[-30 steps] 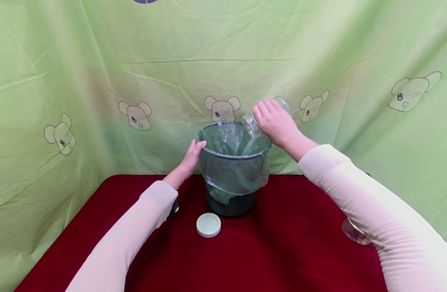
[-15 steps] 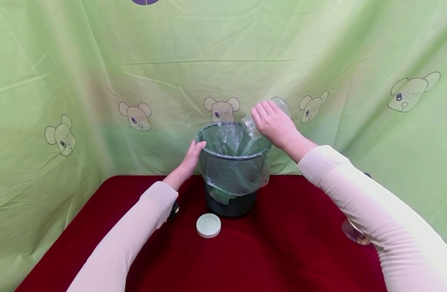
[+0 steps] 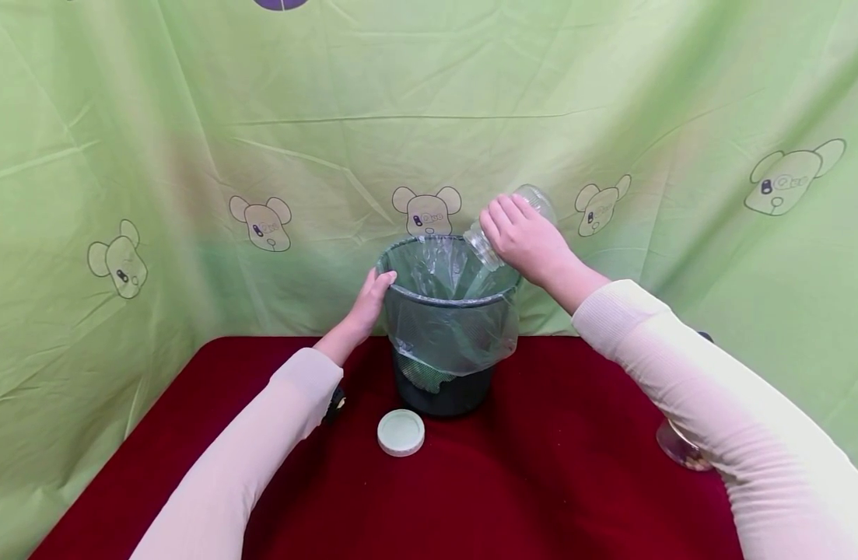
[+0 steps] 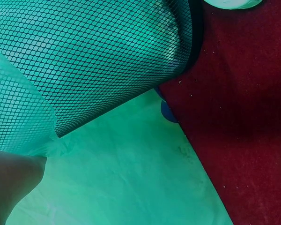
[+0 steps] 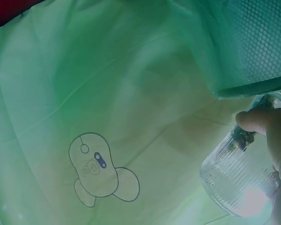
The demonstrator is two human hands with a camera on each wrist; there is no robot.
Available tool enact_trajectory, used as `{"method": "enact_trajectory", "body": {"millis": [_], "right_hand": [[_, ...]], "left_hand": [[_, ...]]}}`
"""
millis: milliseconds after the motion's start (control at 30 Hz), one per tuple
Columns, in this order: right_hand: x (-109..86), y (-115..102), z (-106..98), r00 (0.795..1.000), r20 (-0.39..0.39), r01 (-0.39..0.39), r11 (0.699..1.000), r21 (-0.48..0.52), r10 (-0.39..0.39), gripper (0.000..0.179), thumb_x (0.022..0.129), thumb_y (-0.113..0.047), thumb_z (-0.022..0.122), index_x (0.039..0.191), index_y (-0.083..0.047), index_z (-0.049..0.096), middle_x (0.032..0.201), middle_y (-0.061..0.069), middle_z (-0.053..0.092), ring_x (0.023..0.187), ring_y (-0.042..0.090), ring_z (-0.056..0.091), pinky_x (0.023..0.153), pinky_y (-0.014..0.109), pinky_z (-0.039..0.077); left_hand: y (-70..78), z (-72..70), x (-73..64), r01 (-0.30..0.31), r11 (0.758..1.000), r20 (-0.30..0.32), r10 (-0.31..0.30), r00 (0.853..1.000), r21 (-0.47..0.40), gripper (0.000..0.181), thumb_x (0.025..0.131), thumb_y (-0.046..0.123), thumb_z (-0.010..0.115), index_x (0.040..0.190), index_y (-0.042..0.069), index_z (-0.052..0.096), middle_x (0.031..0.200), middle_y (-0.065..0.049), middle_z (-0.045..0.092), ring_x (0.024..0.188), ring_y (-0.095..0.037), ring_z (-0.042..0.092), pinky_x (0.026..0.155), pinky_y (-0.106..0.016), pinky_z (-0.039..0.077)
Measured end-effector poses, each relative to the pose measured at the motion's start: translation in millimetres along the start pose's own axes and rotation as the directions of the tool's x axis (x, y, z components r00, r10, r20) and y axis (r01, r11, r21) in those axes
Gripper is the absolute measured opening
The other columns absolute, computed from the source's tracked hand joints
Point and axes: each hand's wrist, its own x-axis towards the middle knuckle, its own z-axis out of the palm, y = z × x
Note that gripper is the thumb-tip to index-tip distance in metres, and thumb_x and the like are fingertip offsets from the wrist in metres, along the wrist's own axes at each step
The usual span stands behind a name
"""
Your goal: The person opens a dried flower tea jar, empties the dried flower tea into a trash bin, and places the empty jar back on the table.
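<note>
A mesh trash can (image 3: 446,393) with a clear plastic bag (image 3: 450,334) folded over its rim stands upright on the table. My left hand (image 3: 368,302) holds its left rim, thumb over the edge; the other fingers are mostly hidden. My right hand (image 3: 525,236) grips a clear ribbed glass jar (image 3: 537,199) over the can's right side, tilted with its mouth down toward the inside. In the right wrist view the thumb lies across the jar (image 5: 229,173), and dark clumps (image 5: 243,136) show near its neck. A pale round lid (image 3: 400,432) lies in front of the can.
A glass container (image 3: 683,449) with small pieces in it stands on the right, partly hidden by the right sleeve (image 3: 681,365). Dark red cloth (image 3: 499,498) covers the table. A green curtain (image 3: 344,155) hangs close behind it.
The jar's mouth has dipped slightly lower at the can's opening, with my right hand shifting a little left. My left hand, the can and the lid stay put.
</note>
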Motion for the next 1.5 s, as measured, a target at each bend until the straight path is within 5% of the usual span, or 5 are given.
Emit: {"method": "enact_trajectory", "body": {"millis": [467,800,1267,1500], "right_hand": [[1.6,-1.0,-1.4,0.999,-0.017,0.038,0.999,-0.029,-0.038,0.032,0.086,0.006,0.057,0.117,0.012,0.053,0.114,0.03,0.056,0.112,0.043,0.053,0.099,0.048,0.041],[2.7,-1.7,0.5,0.996,-0.049,0.077,0.995,-0.069,-0.08,0.029,0.089,0.005,0.056,0.116,0.011,0.053,0.116,0.029,0.058,0.113,0.042,0.054,0.1,0.048,0.041],[7.4,-2.0,1.2,0.983,-0.095,0.142,0.983,-0.119,-0.154,0.038,0.098,0.003,0.022,0.117,0.011,0.054,0.117,0.028,0.058,0.113,0.04,0.053,0.102,0.047,0.039],[11.2,-2.7,2.0,0.974,-0.134,0.158,0.975,-0.157,-0.18,0.039,0.098,0.002,0.022,0.117,0.009,0.056,0.118,0.027,0.058,0.114,0.039,0.053,0.104,0.045,0.037]], "left_hand": [[1.5,-3.2,2.6,0.028,0.999,0.048,-0.027,0.998,-0.015,0.062,0.095,0.023,0.042,0.145,-0.011,0.025,0.142,-0.027,0.033,0.126,-0.031,0.034,0.108,-0.041,0.025],[-1.7,-0.4,1.3,0.018,1.0,0.019,-0.018,1.0,-0.01,0.064,0.093,0.03,0.043,0.144,-0.005,0.029,0.14,-0.023,0.036,0.127,-0.029,0.034,0.109,-0.041,0.024],[-1.8,-0.5,1.7,0.002,1.0,0.005,-0.002,1.0,-0.011,0.065,0.091,0.031,0.044,0.143,-0.007,0.03,0.139,-0.023,0.037,0.126,-0.028,0.035,0.108,-0.04,0.025],[-3.2,-0.5,2.7,0.003,1.0,0.001,-0.003,1.0,-0.005,0.066,0.092,0.032,0.044,0.143,-0.007,0.03,0.141,-0.023,0.037,0.127,-0.029,0.034,0.108,-0.041,0.025]]}}
